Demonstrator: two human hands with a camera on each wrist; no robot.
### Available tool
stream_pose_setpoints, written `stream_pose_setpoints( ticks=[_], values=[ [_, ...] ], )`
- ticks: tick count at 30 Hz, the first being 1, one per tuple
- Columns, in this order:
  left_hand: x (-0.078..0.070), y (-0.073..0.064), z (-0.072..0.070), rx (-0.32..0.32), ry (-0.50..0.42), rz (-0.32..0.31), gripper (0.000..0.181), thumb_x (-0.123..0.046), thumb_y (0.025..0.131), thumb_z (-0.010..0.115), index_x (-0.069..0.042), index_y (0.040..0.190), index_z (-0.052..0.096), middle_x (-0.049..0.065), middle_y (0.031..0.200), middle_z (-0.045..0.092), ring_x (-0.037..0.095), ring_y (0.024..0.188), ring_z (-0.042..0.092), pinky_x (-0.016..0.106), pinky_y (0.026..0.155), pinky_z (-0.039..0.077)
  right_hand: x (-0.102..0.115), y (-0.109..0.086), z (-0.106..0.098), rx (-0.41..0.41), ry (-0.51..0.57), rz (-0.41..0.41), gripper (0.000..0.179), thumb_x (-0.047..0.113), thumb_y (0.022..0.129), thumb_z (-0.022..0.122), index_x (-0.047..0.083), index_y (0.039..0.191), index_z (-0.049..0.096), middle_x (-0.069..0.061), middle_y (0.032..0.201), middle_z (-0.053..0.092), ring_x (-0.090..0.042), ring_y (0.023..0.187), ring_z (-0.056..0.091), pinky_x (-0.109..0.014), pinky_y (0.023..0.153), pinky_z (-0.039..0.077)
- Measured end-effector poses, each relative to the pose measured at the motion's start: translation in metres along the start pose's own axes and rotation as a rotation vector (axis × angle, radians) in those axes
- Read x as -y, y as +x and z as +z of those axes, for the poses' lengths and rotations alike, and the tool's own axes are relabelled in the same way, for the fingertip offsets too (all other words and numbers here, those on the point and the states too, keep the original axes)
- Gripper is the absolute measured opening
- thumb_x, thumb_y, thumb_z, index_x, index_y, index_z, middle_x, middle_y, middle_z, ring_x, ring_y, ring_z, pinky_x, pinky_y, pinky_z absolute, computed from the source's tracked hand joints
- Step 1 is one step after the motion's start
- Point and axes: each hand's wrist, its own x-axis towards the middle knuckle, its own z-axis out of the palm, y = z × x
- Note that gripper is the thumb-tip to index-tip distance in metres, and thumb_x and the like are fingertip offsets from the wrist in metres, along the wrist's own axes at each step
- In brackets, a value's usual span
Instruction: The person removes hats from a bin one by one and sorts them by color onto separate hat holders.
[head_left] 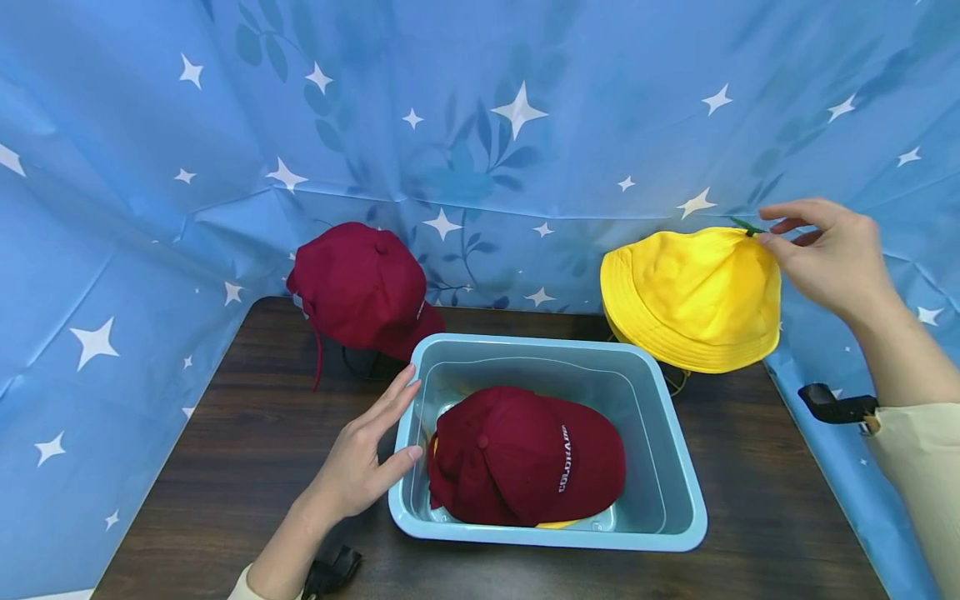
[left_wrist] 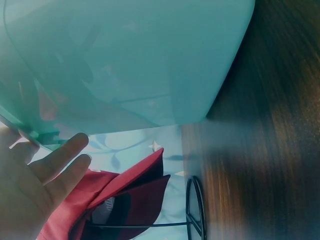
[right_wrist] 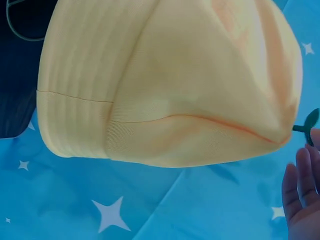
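The right hand (head_left: 828, 250) pinches the sprout (head_left: 747, 227) atop the yellow bucket hat (head_left: 693, 300), behind the blue bin (head_left: 547, 537) — I'd lift gently, it looks thin — left hand (head_left: 366, 462) spread against the bin.

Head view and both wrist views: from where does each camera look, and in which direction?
Head: on the head, facing forward and down at the blue bin; left hand, right hand and forearms show.
Left wrist: on that wrist, facing the bin's outer side and a red cap; left fingers show.
Right wrist: on that wrist, facing the yellow hat; right fingers show.
Head and right wrist share the yellow hat.
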Motion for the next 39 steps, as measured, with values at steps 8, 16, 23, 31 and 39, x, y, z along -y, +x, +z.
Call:
stream_pose_setpoints(
  ticks=[8, 16, 23, 31, 39],
  values=[
    [0.001, 0.0, 0.001, -0.005, 0.009, 0.001, 0.071, -0.015, 0.094, 0.069, -0.002, 0.159, 0.042, 0.006, 0.172, 0.029, 0.024, 0.152, 0.039, 0.048, 0.112, 0.045, 0.018, -0.015, -0.002, -0.086, 0.095, -0.131, 0.034, 0.015, 0.1, 0.068, 0.003, 0.132, 0.072, 0.025, 0.116, 0.058, 0.014, 0.09, 0.049, -0.006, 0.074, 0.037],
    [-0.001, 0.0, 0.0, 0.002, 0.005, -0.005, 0.071, -0.016, 0.095, 0.069, -0.003, 0.159, 0.041, 0.006, 0.172, 0.028, 0.024, 0.152, 0.039, 0.051, 0.111, 0.046, 0.038, -0.026, 0.002, -0.085, 0.121, -0.312, 0.031, 0.003, 0.095, 0.071, -0.001, 0.126, 0.073, 0.032, 0.113, 0.058, 0.012, 0.098, 0.051, -0.008, 0.082, 0.038],
    [0.001, 0.0, 0.002, -0.009, -0.001, -0.002, 0.071, -0.015, 0.095, 0.068, -0.003, 0.159, 0.042, 0.006, 0.172, 0.028, 0.026, 0.151, 0.04, 0.051, 0.108, 0.049, 0.054, -0.033, 0.009, -0.079, 0.159, -0.42, 0.035, -0.008, 0.088, 0.074, -0.002, 0.122, 0.074, 0.027, 0.113, 0.063, 0.01, 0.097, 0.053, -0.011, 0.086, 0.039],
    [0.0, 0.0, 0.002, 0.0, -0.014, -0.016, 0.071, -0.015, 0.095, 0.068, -0.003, 0.159, 0.041, 0.005, 0.172, 0.027, 0.025, 0.153, 0.037, 0.052, 0.11, 0.047, 0.071, -0.042, 0.019, -0.069, 0.176, -0.547, 0.041, -0.014, 0.079, 0.078, -0.005, 0.119, 0.074, -0.015, 0.113, 0.074, 0.007, 0.101, 0.055, -0.012, 0.089, 0.041],
    [-0.001, 0.001, 0.001, 0.002, -0.021, -0.017, 0.072, -0.015, 0.094, 0.069, -0.003, 0.16, 0.041, 0.005, 0.172, 0.027, 0.025, 0.153, 0.038, 0.049, 0.109, 0.047, 0.087, -0.05, 0.03, -0.013, 0.192, -0.643, 0.046, -0.009, 0.074, 0.081, -0.001, 0.119, 0.075, -0.017, 0.113, 0.075, -0.011, 0.103, 0.062, -0.012, 0.091, 0.041]
  ],
)
